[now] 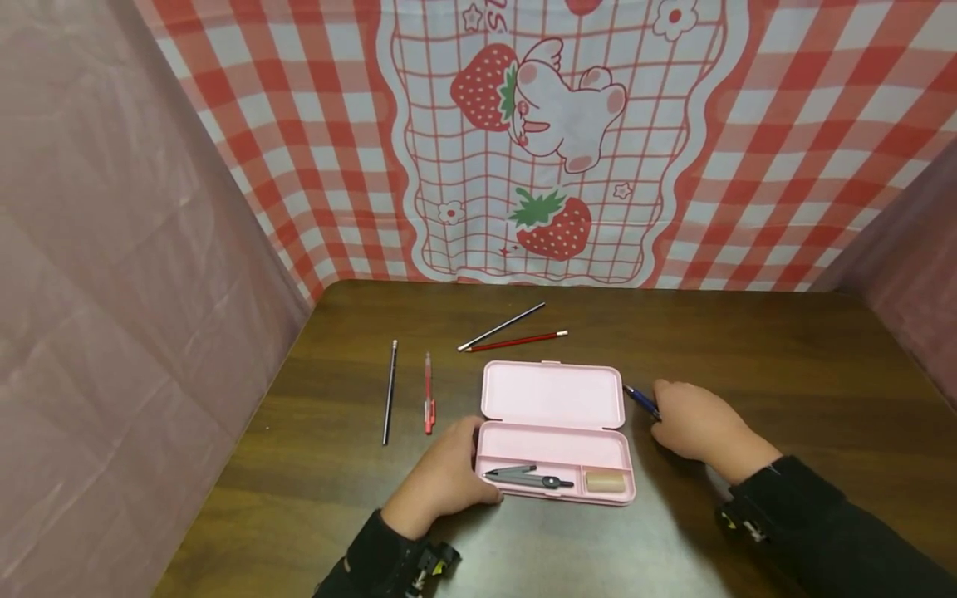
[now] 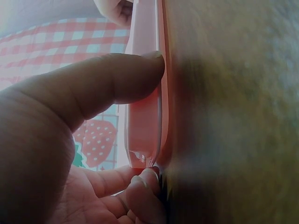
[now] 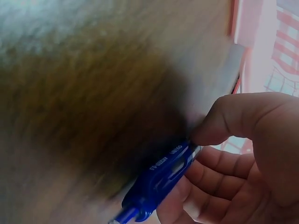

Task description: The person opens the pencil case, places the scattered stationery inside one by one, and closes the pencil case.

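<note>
Blue pen (image 1: 641,402), smooth plastic, lies pinched in the right hand (image 1: 695,421), the nearer one, between the open pink case (image 1: 553,443) and the right edge of the wood-grained table (image 1: 785,349), its long axis slanting toward the lid (image 1: 553,394) and the far edge; the left hand (image 1: 444,473) grips the round-cornered case's left end

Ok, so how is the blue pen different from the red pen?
The blue pen is held by the right hand; the red pen lies untouched. In the head view, the blue pen slants, while the red pen points nearly straight up and down. The blue pen is right of the pink case, the red pen left. Both are outside the case.
</note>
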{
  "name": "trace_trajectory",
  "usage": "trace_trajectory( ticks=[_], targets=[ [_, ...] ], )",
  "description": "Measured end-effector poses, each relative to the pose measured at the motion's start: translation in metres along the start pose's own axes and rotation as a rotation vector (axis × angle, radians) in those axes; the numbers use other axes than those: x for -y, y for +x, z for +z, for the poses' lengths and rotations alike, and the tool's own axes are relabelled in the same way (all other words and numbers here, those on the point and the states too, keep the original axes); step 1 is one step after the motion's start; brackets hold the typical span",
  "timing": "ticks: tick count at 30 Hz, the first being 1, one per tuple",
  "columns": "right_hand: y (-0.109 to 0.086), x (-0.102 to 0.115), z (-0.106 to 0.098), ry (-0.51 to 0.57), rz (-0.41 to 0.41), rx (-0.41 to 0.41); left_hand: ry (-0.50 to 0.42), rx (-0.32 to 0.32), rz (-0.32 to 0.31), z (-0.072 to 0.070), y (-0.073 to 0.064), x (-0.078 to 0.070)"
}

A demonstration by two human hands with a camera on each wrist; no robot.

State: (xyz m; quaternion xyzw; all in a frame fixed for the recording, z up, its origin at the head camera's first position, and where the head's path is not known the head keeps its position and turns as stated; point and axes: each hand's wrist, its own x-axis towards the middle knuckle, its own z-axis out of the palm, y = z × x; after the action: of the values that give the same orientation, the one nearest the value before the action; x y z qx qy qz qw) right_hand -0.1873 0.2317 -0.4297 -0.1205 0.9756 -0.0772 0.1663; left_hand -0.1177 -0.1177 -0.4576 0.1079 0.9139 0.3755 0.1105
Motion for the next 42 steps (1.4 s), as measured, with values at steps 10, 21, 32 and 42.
trace_trajectory(
  ticks=[10, 21, 32, 42],
  targets=[
    [0.000, 0.001, -0.005, 0.055, 0.006, -0.032, 0.005, 0.006, -0.004, -0.001, 0.001, -0.001],
    [-0.005, 0.021, -0.018, 0.163, -0.001, -0.160, 0.003, 0.007, -0.005, -0.001, 0.000, 0.001],
    [-0.025, 0.039, -0.017, 0.305, -0.039, -0.238, -0.008, 0.014, -0.005, 0.000, -0.002, 0.000],
    [-0.030, 0.057, -0.013, 0.306, -0.068, -0.277, -0.002, 0.004, 0.001, 0.001, -0.002, 0.001]
  ],
)
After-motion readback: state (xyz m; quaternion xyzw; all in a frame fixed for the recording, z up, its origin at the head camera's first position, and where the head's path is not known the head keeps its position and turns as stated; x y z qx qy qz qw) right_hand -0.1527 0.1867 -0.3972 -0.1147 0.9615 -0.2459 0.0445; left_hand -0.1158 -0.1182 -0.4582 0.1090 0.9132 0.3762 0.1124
